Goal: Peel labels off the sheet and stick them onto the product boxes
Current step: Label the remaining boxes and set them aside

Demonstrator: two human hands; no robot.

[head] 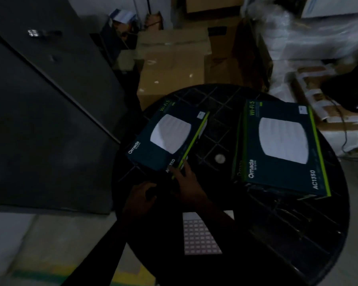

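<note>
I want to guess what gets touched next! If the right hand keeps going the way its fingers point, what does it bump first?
The right hand points up and left at the left box. Its fingertips look already at the box's near corner, so it meets that box first, though the picture is dark.

The scene is dim and underexposed — the round tabletop [298,234] reads almost black. The brightest patches are the white panels printed on the two boxes [281,141] and the plastic-wrapped goods [298,38] at the top right corner, which look soft and smeared. Both forearms sink into shadow. Straight lines bow toward the edges — wide-angle distortion.
</note>
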